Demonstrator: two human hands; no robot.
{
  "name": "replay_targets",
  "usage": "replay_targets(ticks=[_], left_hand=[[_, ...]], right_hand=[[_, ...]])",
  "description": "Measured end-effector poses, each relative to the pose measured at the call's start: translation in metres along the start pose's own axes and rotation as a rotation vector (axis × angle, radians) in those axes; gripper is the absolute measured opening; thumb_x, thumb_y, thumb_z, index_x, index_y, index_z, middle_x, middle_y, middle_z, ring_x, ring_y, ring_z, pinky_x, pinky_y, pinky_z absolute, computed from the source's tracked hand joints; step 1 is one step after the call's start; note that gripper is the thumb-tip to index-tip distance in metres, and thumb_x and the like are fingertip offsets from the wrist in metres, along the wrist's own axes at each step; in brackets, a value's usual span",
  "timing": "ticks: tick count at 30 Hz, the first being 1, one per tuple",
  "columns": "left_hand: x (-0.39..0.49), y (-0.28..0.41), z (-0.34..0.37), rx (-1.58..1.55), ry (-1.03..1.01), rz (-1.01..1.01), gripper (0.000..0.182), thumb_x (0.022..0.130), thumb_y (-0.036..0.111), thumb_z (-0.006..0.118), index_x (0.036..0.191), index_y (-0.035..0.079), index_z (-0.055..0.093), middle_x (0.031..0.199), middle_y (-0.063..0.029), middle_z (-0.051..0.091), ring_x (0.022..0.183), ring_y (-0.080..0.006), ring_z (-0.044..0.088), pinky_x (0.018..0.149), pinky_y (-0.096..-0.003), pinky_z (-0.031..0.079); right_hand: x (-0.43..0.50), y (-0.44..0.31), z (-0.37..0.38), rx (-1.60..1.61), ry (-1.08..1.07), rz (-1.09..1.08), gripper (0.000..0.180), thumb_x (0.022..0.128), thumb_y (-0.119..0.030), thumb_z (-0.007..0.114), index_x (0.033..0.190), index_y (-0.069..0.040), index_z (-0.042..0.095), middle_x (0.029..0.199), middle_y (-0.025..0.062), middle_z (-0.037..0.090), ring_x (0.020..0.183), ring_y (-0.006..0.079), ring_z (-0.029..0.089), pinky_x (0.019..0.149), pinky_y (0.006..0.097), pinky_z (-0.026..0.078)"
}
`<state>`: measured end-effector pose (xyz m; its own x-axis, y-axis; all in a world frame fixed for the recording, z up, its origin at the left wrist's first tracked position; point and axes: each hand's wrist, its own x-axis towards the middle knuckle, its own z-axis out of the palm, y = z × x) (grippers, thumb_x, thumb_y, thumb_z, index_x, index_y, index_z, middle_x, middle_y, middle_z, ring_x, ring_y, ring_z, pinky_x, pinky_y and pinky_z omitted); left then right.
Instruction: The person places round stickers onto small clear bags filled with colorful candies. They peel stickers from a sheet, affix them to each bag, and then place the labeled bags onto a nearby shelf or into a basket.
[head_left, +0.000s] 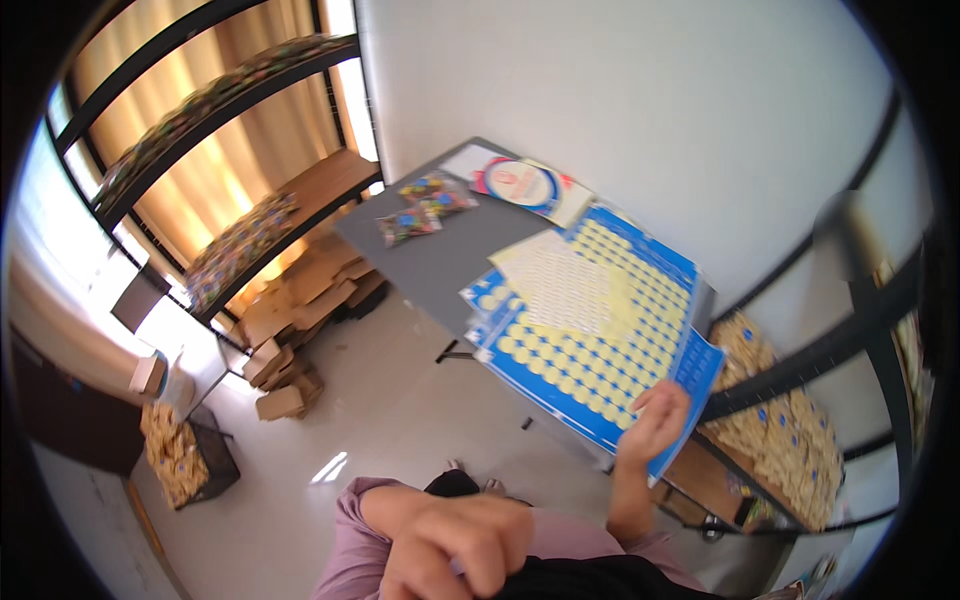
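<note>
My left hand (457, 540) is raised close to the camera with its fingers curled; whether anything is inside cannot be told. My right hand (656, 420) is at the near right edge of a blue sheet (525, 375) covered with rows of round yellow pieces, its fingers partly bent. Whether it grips the sheet is unclear. Pale printed sheets (562, 292) lie over the middle of the blue one. Another blue sheet (701, 367) sticks out at the right. Beyond them, small filled clear packets (409, 225) and a white-and-blue printed piece (521, 184) lie on the grey table (420, 277).
Left stands a black-framed shelf (225, 112) with heaped small packets. Cardboard boxes (300, 300) lie beneath it. A dark crate (217, 450) of yellowish packets sits on the floor. At the right, another shelf (750, 480) bears more yellowish packets (787, 442).
</note>
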<state>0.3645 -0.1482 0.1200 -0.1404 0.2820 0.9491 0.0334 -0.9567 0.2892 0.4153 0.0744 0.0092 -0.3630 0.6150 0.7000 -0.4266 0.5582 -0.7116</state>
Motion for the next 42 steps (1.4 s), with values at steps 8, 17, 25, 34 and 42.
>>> replay_targets(ticks=[8,17,25,34,42], left_hand=[[-0.008,0.120,-0.058,0.352,-0.076,0.090,0.011,0.089,0.022,0.050,0.082,0.018,0.058,0.090,0.0001,0.051,0.076,-0.0150,0.049,0.059,-0.0278,0.038],[-0.030,0.181,-0.193,0.449,-0.093,0.368,0.015,0.085,0.023,0.054,0.077,0.011,0.050,0.088,-0.0047,0.048,0.071,-0.0213,0.048,0.060,-0.0327,0.039],[-0.119,0.062,-0.407,1.186,0.453,-0.698,0.039,0.078,0.021,0.063,0.109,0.004,0.047,0.106,-0.0148,0.045,0.101,-0.0292,0.046,0.084,-0.0378,0.037],[-0.170,-0.007,-0.493,1.086,0.129,-1.149,0.047,0.075,0.019,0.066,0.115,0.006,0.045,0.111,-0.0158,0.049,0.103,-0.0302,0.049,0.084,-0.0393,0.040],[-0.168,0.090,-0.538,0.490,0.729,-1.122,0.044,0.076,0.006,0.068,0.112,0.007,0.043,0.105,-0.0072,0.050,0.094,-0.0170,0.056,0.075,-0.0299,0.048]], right_hand=[[-0.064,0.002,0.170,-0.045,-0.683,-0.067,0.023,0.077,0.004,0.055,0.100,0.000,0.058,0.069,0.0079,0.054,0.066,0.0198,0.051,0.063,0.0291,0.041],[-0.055,0.042,0.341,-0.255,-0.692,0.066,0.035,0.074,-0.007,0.064,0.107,-0.002,0.055,0.095,0.0119,0.054,0.083,0.0236,0.054,0.073,0.0345,0.043],[-0.028,0.113,0.385,-0.637,-0.551,0.231,0.038,0.079,-0.020,0.064,0.110,-0.002,0.052,0.103,0.0135,0.053,0.088,0.0256,0.054,0.077,0.0358,0.043],[0.001,0.149,0.420,-0.771,-0.870,0.601,0.029,0.079,-0.028,0.064,0.090,-0.002,0.056,0.084,0.0139,0.062,0.069,0.0305,0.062,0.064,0.0374,0.047],[-0.012,0.123,0.518,0.056,-0.902,0.692,0.024,0.080,-0.005,0.064,0.090,-0.003,0.042,0.100,0.0125,0.055,0.082,0.0137,0.057,0.068,0.0273,0.048]])
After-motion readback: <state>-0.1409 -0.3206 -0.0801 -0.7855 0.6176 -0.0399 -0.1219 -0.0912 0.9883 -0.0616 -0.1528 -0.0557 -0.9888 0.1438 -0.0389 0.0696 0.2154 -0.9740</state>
